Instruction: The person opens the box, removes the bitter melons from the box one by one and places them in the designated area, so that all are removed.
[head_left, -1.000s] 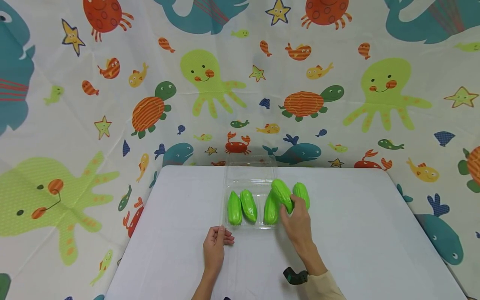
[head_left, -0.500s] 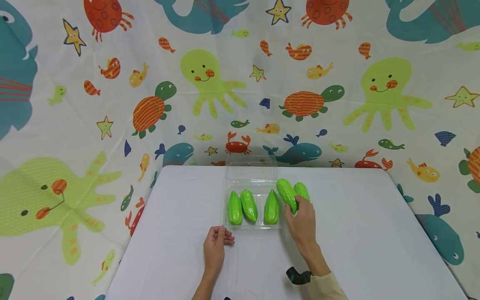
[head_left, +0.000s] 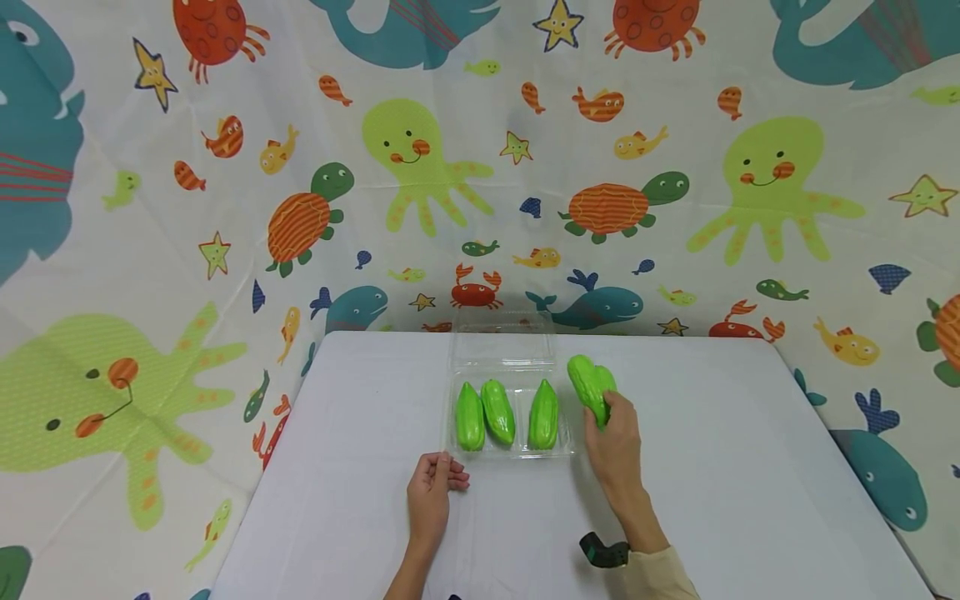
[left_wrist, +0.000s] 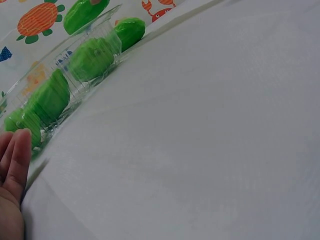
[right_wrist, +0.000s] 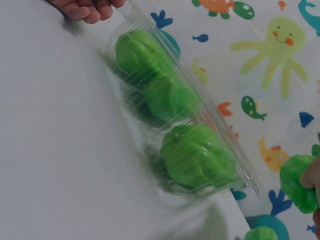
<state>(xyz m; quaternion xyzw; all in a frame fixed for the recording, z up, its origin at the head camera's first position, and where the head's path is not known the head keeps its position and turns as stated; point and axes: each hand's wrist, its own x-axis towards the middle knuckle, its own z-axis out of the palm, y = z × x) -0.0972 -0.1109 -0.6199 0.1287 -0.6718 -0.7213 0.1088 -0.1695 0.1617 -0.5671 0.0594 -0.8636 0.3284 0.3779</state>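
- While the left hand [head_left: 431,496] rests at the near left corner of a clear plastic box [head_left: 521,417], the right hand [head_left: 617,442] holds a green vegetable [head_left: 587,387] just right of the box, toward the table's [head_left: 360,417] far edge, in the head view; a loose vegetable [head_left: 606,377] shows partly behind it, and three more vegetables [head_left: 470,417] lie inside.
- Left wrist view: the held piece appears lifted off the table; the left fingers [left_wrist: 19,162] lie together beside the box, but whether they pinch its rim cannot be told.
- Right wrist view: fingers [right_wrist: 312,175] pinch the vegetable. The step in hand looks like a single-piece transfer; the next move likely calls for a firm pinch and clearance past the box wall.
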